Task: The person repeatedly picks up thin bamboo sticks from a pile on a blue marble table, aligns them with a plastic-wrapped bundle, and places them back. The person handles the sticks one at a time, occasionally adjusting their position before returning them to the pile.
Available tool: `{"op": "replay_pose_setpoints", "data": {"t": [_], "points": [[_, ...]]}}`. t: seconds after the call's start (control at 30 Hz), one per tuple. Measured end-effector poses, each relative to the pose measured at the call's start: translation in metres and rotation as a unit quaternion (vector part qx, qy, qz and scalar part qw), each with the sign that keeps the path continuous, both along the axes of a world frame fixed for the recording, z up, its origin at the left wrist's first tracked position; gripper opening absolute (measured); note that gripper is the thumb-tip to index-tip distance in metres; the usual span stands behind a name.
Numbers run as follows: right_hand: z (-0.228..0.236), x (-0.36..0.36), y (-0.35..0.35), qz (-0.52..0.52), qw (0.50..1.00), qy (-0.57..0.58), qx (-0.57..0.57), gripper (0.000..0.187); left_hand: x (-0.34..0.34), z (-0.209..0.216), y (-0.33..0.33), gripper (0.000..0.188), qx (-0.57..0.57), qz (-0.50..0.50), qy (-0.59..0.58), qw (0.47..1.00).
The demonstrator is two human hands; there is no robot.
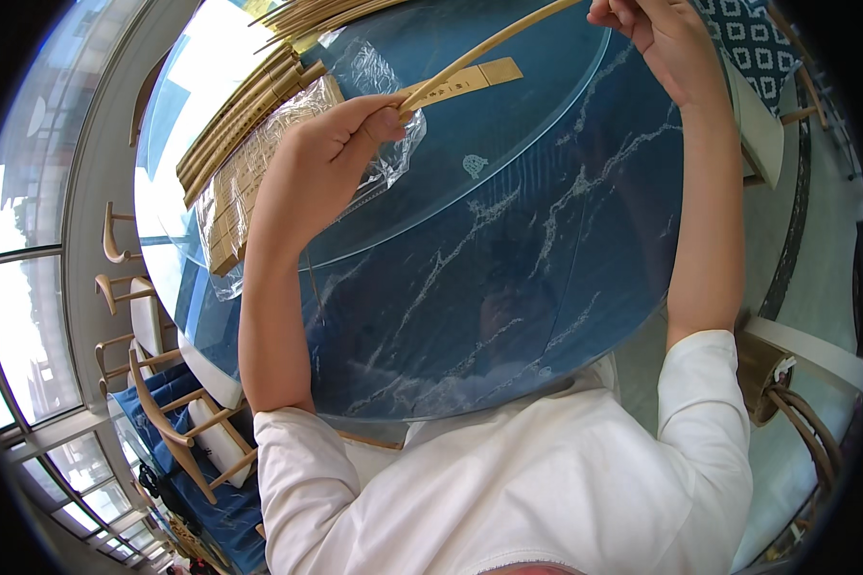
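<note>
A long, thin pale bamboo strip [494, 40] is stretched between my two hands in a slight curve above the table. My left hand [331, 153] pinches its near left end between thumb and fingers. Up at the top edge, my right hand [664, 40] is closed at the other end of the strip, its fingertips partly cut off by the frame. Below the strip, a flat bamboo slip [501, 71] with dark writing lies on the round glass turntable [537, 125], close to my left hand.
Left of my left hand lie bamboo slips in clear plastic [225, 220] and rolled bamboo bundles [240, 120]. Several thin bamboo sticks [331, 13] spread at the top. The blue marble-patterned table [489, 287] curves before me. Wooden chairs [187, 431] stand at left, a cylindrical container [762, 383] at right.
</note>
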State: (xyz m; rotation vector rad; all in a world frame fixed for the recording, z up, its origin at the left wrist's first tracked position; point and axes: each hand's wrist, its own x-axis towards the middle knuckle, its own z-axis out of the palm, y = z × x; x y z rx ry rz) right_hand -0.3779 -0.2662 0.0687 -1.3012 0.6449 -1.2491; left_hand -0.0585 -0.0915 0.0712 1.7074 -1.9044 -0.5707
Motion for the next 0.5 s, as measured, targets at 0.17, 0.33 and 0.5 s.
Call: {"op": "replay_pose_setpoints", "data": {"t": [0.17, 0.33, 0.5], "points": [[-0.002, -0.001, 0.001, 0.059, 0.998, 0.036, -0.002, 0.027, 0.008, -0.001, -0.002, 0.031, 0.040, 0.009, 0.050, 0.998], [-0.001, -0.001, 0.001, 0.057, 0.996, 0.067, 0.035, 0.027, 0.005, -0.002, 0.001, 0.034, 0.061, -0.033, 0.125, 0.990], [-0.011, -0.004, -0.009, 0.064, 0.996, 0.041, 0.041, 0.026, 0.000, -0.001, 0.004, 0.036, 0.102, -0.068, 0.183, 0.975]]}}
